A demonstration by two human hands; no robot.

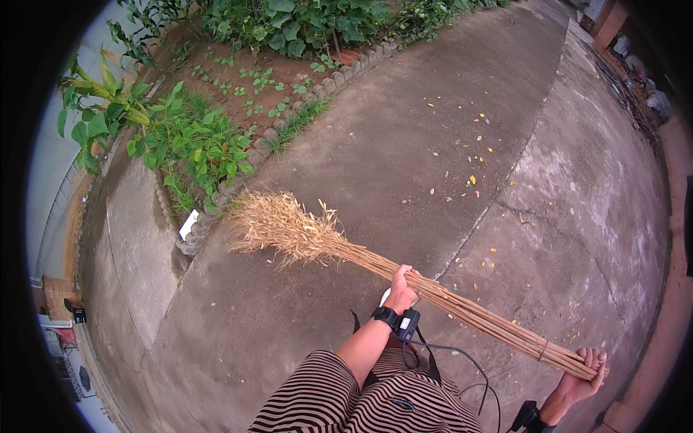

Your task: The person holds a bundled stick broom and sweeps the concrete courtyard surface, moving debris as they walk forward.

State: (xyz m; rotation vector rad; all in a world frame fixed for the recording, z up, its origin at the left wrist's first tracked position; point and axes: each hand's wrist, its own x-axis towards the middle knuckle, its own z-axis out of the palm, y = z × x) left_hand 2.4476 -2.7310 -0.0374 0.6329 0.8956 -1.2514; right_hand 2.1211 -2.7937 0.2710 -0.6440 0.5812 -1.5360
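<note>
A long bundle of dry stalks (pixel 487 314) with a bushy straw-coloured head lies slantwise across the view, held off the concrete. My left hand (pixel 403 289) grips it near the middle, just below where the stalks fan out. My right hand (pixel 587 373) is closed round the butt end at the lower right. Thin ties circle the stalks, one beside my left hand and another short of my right hand. The bushy head (pixel 287 224) points to the left, near the corner of the garden bed. Strapped devices sit on both wrists, with a black cable near my left wrist.
Scalloped edging (pixel 330 84) borders a bed of leafy plants and seedlings at the upper left. A white flat piece (pixel 188 225) rests at its corner. Small yellow leaves (pixel 472 179) are scattered over the cracked concrete (pixel 379 162). Bags and sticks lie along the right edge.
</note>
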